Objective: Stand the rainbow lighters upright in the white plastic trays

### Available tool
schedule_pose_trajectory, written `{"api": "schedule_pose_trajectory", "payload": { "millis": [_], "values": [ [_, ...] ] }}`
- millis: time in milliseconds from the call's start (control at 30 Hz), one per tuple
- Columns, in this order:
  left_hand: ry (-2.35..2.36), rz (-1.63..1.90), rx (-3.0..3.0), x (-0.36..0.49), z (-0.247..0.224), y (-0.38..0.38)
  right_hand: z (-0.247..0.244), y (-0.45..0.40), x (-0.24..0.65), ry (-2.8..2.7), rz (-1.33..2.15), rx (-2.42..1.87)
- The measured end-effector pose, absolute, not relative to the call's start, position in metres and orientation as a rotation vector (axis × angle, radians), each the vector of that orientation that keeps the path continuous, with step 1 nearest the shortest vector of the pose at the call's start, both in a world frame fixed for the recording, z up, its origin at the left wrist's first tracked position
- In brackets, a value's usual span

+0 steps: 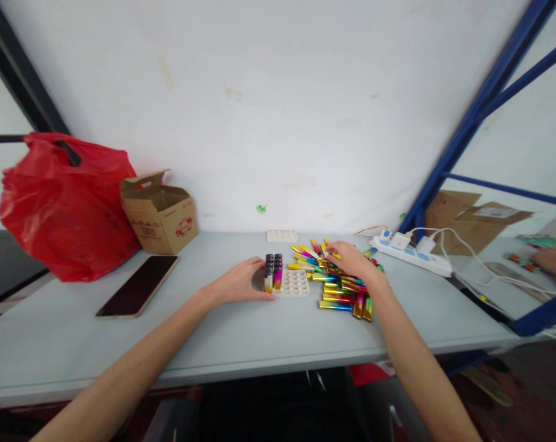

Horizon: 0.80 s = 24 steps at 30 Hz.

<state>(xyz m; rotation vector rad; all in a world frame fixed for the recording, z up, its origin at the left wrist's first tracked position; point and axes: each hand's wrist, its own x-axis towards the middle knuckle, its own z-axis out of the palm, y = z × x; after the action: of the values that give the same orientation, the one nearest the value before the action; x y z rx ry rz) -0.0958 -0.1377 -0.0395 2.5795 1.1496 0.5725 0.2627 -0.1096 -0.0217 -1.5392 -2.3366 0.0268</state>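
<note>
Left hand (237, 282) — thumb and fingers apart — curves around the tray (296, 283) at its nine o'clock end, where lighters (273, 271) stand upright. Right hand (351, 259) touches the pile (339, 297) at three o'clock; whether it grips one, I cannot tell. Phone (139, 287) lies farther out at nine.

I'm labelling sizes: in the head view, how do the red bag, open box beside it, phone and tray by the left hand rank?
Red bag
Box
Phone
Tray, partly hidden by lighters
</note>
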Motion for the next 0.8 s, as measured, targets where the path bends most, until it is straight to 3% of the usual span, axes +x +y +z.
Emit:
{"api": "schedule_pose_trajectory", "payload": {
  "millis": [133, 367, 800],
  "values": [
    [1.147, 0.587, 2.581, -0.097, -0.041, -0.137, -0.029, -0.103, 0.271, -2.346, 0.193, -1.615],
    [1.135, 0.587, 2.578, -0.098, -0.044, -0.135, -0.032, -0.102, 0.264, -2.232, 0.029, -1.575],
    [1.133, 0.578, 2.582, -0.097, -0.042, -0.136, -0.027, -0.117, 0.202, -1.877, 0.42, -1.194]
  ]
}}
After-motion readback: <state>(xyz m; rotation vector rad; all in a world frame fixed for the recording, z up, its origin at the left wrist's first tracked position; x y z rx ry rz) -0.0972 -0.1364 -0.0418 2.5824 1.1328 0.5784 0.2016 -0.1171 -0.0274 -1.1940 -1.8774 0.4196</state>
